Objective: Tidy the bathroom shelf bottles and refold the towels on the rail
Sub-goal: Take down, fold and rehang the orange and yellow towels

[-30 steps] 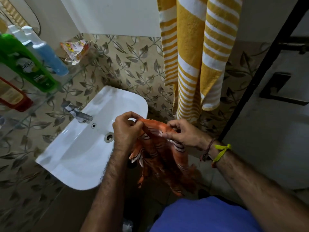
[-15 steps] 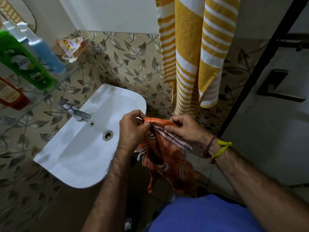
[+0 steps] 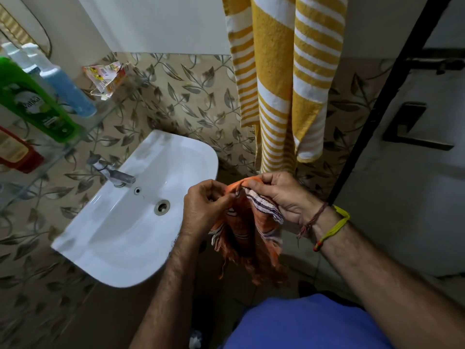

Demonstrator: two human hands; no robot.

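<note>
A thin orange towel (image 3: 247, 229) with white and dark stripes is held up just beside the white sink (image 3: 141, 210). Its top edge is pinched by the left hand (image 3: 203, 210) and the right hand (image 3: 281, 195), with the fingers of both curled tight on the cloth. The rest of the cloth hangs down soft and crumpled, and loose threads are seen at its ragged bottom edge. The folds are bunched, so its full shape cannot be made out.

A thick, fluffy yellow towel (image 3: 279, 79) with white stripes is hung on the wall behind the hands. Its top is cut off, so the rail is not seen.

On the left, a clear glass shelf (image 3: 100, 122) is fixed to the leaf-patterned tiles. A shiny green bottle (image 3: 37, 107), a blue bottle (image 3: 68, 89) and a red bottle (image 3: 17, 152) are stood on it. The bottles are blurred and partly cut off by the edge. A crinkly packet (image 3: 105, 76) is laid at the far end of the shelf.
</note>
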